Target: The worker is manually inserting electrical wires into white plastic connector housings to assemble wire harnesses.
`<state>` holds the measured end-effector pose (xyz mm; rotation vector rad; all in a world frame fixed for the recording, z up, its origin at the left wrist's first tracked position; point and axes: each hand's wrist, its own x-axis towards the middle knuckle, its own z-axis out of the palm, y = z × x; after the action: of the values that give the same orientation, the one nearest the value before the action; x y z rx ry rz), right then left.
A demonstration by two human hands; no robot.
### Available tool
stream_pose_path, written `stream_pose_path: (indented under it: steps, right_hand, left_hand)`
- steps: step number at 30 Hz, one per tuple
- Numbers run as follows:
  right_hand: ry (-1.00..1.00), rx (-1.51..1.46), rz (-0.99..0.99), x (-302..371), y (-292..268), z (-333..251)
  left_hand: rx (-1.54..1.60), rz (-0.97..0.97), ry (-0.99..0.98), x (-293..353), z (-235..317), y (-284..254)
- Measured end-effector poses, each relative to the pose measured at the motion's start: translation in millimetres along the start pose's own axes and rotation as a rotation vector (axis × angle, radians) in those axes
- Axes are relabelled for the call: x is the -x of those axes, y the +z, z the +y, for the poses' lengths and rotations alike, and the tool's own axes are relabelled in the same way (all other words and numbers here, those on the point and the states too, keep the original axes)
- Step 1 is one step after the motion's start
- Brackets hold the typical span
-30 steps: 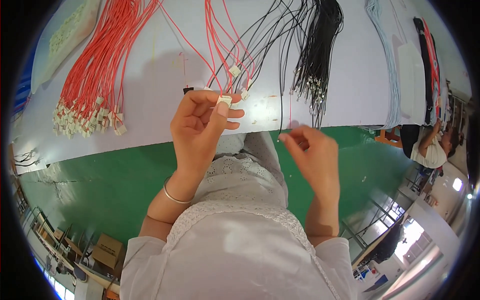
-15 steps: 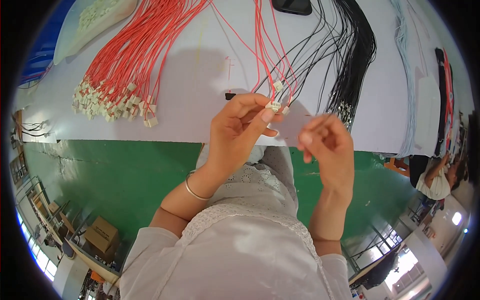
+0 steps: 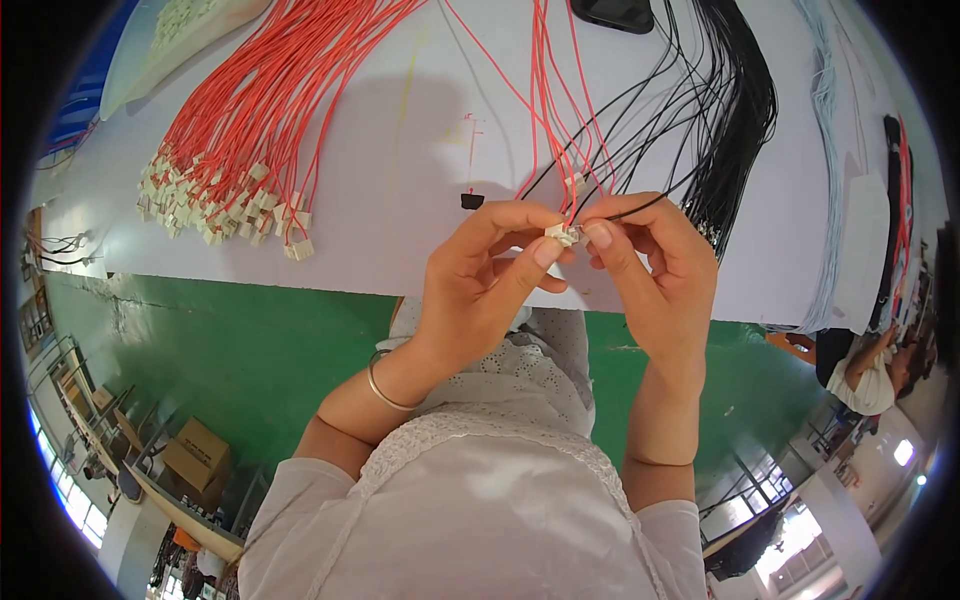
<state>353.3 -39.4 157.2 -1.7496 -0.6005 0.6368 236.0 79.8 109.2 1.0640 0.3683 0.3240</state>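
Observation:
Between its thumb and fingers, my left hand (image 3: pixel 490 265) pinches a small white connector housing (image 3: pixel 562 235) with red wire running up from it. Close against it on the right, my right hand (image 3: pixel 655 275) pinches a black wire (image 3: pixel 640 208) near its end. The wire's tip is at the connector; how far in it sits is hidden by the fingertips. Just beyond the hands lies another white connector (image 3: pixel 576 183) on red wires. A thick bundle of black wires (image 3: pixel 735 100) with bare metal ends lies right of my right hand.
At the left lies a large bundle of red wires (image 3: pixel 270 100) ending in white connectors (image 3: pixel 225 205). A pale tray (image 3: pixel 185 50) of small white parts stands far left. A phone (image 3: pixel 612 12) lies at the back, light blue wires (image 3: pixel 825 150) to the right. A person (image 3: pixel 865 375) is at far right.
My right hand has come left and up to the connector, now with a black wire in its fingers. My left hand keeps its hold on the connector. The view has shifted slightly.

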Motion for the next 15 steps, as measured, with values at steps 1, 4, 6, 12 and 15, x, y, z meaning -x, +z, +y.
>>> stream_pose_path:
  steps: [1,4,6,12,15]
  right_hand:
    - [-0.032,0.026,-0.019,0,-1,1]
    - [-0.102,0.104,-0.018,0,-2,3]
    - [-0.094,0.096,-0.018,0,-1,9]
    - [0.052,-0.126,0.032,4,2,8]
    - [0.036,-0.157,0.056,5,3,13]
  left_hand:
    - [0.005,-0.001,-0.016,0,1,0]
    - [-0.025,0.003,-0.016,0,2,0]
    - [-0.044,0.011,0.006,1,-1,1]
    - [-0.061,0.029,0.033,2,-2,3]
    - [-0.062,0.044,0.031,2,-3,5]
